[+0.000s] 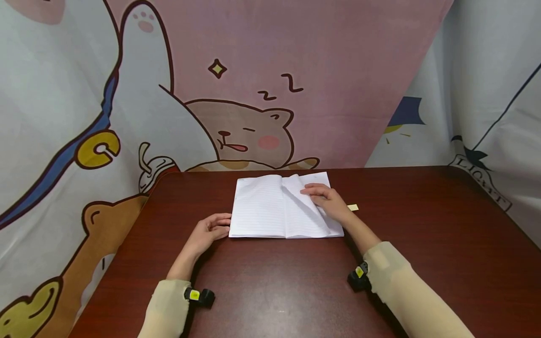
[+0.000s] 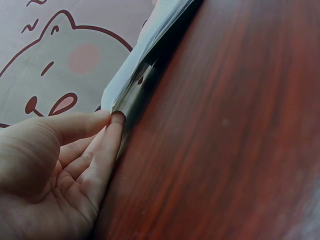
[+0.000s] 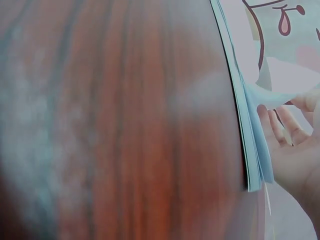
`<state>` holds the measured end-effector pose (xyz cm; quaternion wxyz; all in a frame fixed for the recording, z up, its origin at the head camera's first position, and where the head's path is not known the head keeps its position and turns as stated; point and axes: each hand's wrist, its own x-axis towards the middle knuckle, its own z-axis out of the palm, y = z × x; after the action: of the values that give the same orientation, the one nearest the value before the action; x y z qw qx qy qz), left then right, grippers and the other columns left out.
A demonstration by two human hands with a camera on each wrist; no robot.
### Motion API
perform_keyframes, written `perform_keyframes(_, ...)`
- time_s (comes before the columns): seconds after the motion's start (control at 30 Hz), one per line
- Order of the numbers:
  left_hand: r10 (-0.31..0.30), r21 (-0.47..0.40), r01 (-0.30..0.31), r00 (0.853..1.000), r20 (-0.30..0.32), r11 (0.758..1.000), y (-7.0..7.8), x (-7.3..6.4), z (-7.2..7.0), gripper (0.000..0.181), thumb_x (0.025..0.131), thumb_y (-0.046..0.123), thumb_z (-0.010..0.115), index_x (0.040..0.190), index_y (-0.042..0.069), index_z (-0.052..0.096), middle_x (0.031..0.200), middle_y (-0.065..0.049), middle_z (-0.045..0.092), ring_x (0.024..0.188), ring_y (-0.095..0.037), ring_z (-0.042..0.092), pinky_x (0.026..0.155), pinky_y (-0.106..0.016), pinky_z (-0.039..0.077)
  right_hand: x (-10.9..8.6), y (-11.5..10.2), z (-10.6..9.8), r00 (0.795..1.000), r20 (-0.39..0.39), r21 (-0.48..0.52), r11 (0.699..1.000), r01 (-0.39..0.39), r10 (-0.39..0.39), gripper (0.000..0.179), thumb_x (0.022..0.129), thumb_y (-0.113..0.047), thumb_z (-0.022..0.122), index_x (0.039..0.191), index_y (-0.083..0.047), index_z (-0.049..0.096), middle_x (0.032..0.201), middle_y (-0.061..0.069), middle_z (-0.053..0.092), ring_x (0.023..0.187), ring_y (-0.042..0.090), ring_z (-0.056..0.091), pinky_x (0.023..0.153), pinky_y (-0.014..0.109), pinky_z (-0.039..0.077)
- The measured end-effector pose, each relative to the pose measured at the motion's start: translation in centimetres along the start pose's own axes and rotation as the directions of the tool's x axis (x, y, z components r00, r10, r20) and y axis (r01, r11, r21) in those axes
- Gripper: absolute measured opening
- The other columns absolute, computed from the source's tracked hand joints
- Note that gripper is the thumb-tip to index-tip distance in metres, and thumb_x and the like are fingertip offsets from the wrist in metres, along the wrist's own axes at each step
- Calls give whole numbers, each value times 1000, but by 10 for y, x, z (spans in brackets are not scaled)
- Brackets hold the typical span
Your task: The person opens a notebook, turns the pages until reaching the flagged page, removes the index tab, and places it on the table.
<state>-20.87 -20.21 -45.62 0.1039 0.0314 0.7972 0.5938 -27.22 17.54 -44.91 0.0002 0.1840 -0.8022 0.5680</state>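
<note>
An open notebook [image 1: 258,206] with lined white pages lies on the dark wood table, its spine running away from me. My left hand [image 1: 207,232] is at the left edge; in the left wrist view its thumb and a finger pinch the notebook's edge [image 2: 117,92]. Over the right half, my right hand [image 1: 331,202] holds a page that bends up from the others. The right wrist view shows this raised page [image 3: 272,97] curving between the thumb and the fingers [image 3: 292,122]. Part of the right-hand side is hidden beneath that hand.
A small pale yellow tab [image 1: 353,207] shows beyond the notebook's right side. The reddish-brown table [image 1: 431,234] extends around it. Behind hangs a cloth with cartoon animals [image 1: 253,136]. Each sleeve cuff carries a small black wrist camera [image 1: 206,298].
</note>
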Motion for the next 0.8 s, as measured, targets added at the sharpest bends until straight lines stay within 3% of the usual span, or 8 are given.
perform_keyframes(0.2,3,-12,-3,1000,5,1000,0,0,0,42,96,4,62,138,-1,55,131,-26,61,103,-14,66,85,-19,56,1,1,6,1000,-1,9,1000,-17,17,30,96,-2,59,124,5,66,144,23,50,133,35,47,98,15,41)
perform_keyframes(0.3,5,-17,-5,1000,8,1000,-1,0,0,43,96,3,62,138,-2,55,131,-27,61,103,-13,66,85,-18,56,2,1,10,1000,3,-12,1000,0,1,31,95,-3,62,125,5,65,145,24,49,128,38,52,107,31,45)
perform_keyframes(0.43,8,-22,-8,1000,12,1000,-2,1,0,43,96,3,62,138,-2,54,131,-27,61,102,-12,66,85,-18,56,4,0,16,1000,12,-25,999,25,-25,32,93,-1,65,124,7,65,144,26,48,125,43,55,112,53,41)
perform_keyframes(0.8,6,-24,-6,1000,13,1000,-2,1,-1,43,96,3,62,138,-2,54,132,-27,60,102,-12,66,85,-18,56,8,-3,31,998,20,-15,998,64,-64,33,91,1,66,123,10,64,140,30,49,123,45,55,110,56,42)
